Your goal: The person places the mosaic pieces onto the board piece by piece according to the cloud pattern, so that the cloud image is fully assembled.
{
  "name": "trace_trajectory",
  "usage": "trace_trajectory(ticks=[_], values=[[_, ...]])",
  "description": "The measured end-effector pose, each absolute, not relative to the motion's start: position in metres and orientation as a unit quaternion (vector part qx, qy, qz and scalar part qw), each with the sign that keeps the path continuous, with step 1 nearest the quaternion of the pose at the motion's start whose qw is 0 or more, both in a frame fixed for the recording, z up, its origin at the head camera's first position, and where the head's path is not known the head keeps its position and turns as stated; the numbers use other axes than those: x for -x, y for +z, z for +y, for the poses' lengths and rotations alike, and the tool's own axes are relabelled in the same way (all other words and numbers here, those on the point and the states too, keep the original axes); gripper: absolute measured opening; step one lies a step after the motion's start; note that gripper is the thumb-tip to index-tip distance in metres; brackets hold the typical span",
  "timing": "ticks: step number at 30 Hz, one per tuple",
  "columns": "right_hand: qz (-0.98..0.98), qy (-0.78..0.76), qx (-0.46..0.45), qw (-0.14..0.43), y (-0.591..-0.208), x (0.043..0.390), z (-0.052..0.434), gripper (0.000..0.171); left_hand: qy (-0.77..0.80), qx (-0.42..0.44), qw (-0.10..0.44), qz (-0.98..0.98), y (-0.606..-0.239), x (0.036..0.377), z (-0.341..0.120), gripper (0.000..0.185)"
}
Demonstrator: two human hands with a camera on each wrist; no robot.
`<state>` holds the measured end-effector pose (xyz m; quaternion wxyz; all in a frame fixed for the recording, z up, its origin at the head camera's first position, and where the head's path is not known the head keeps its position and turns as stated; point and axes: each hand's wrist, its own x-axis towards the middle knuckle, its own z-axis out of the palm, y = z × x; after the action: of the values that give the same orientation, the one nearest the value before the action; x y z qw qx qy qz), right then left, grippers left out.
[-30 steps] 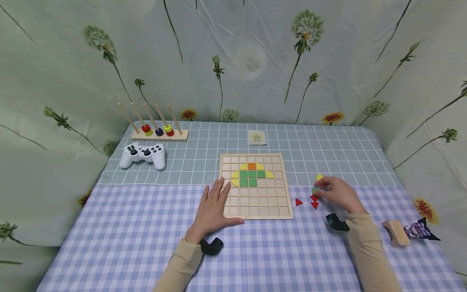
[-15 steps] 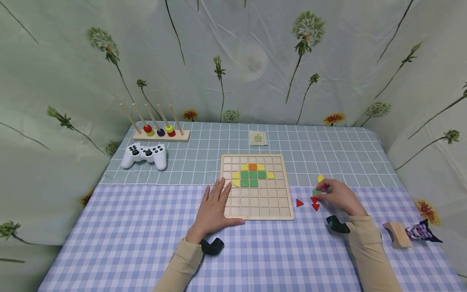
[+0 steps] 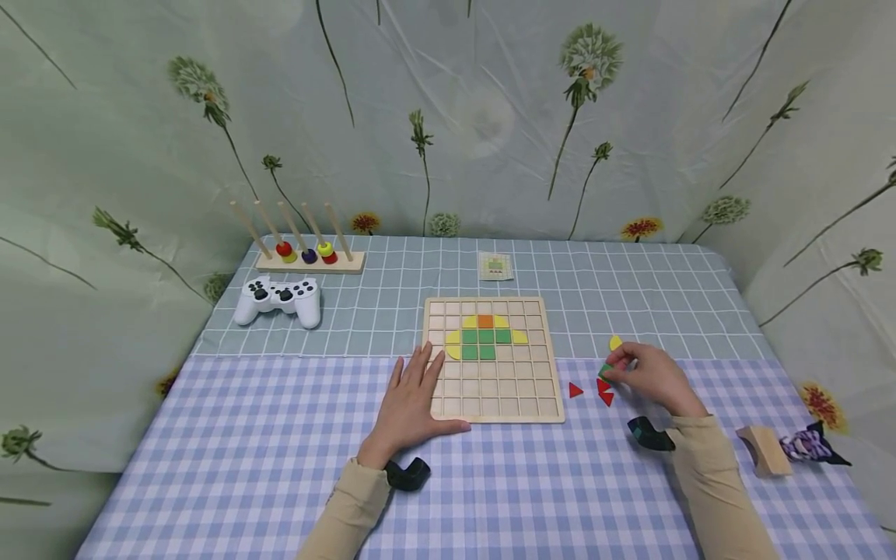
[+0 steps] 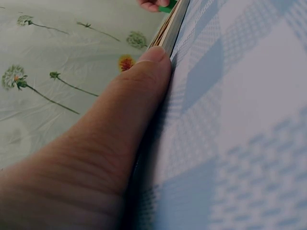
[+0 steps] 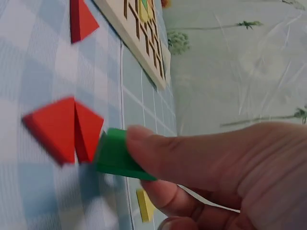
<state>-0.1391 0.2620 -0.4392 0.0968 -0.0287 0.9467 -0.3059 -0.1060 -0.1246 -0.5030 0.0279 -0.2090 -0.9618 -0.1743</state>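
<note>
My right hand (image 3: 651, 379) pinches a green square tile (image 5: 114, 154) between thumb and fingers, tilted up from the cloth. Two red triangle tiles (image 5: 55, 127) lie right beside it, and a yellow rounded tile (image 3: 615, 342) is just beyond the fingers. A third red triangle (image 3: 575, 390) lies nearer the wooden grid board (image 3: 504, 389). Green, yellow and orange tiles (image 3: 485, 321) fill several squares in the board's upper half. My left hand (image 3: 409, 397) rests spread on the board's lower left corner; its thumb (image 4: 124, 105) stretches along the near edge in the left wrist view.
A small pattern card (image 3: 495, 266) lies behind the board. At the back left are a peg stand with beads (image 3: 315, 263) and a white game controller (image 3: 278, 299). A wooden arch block (image 3: 766, 451) and a purple patterned object (image 3: 808, 446) lie beyond my right forearm.
The green tile has turned and tilted in my right fingers, staying close to the red triangles, which have shifted slightly. My left hand stays in place on the board.
</note>
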Motion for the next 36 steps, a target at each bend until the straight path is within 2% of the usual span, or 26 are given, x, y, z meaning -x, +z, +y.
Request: trace_trajectory(ticks=[10, 26, 36], values=[[0.942, -0.323, 0.075, 0.050, -0.440, 0.151, 0.228, 0.013, -0.188, 0.220, 0.056, -0.955, -0.504, 0.105, -0.126, 0.118], [0.908, -0.387, 0.149, 0.049, -0.452, 0.175, 0.157, 0.007, -0.173, 0.212, 0.035, -0.961, -0.504, 0.107, -0.125, 0.119], [0.906, -0.386, 0.166, 0.054, -0.458, 0.181, 0.136, 0.010, -0.171, 0.204, 0.015, -0.964, -0.502, 0.107, -0.125, 0.119]])
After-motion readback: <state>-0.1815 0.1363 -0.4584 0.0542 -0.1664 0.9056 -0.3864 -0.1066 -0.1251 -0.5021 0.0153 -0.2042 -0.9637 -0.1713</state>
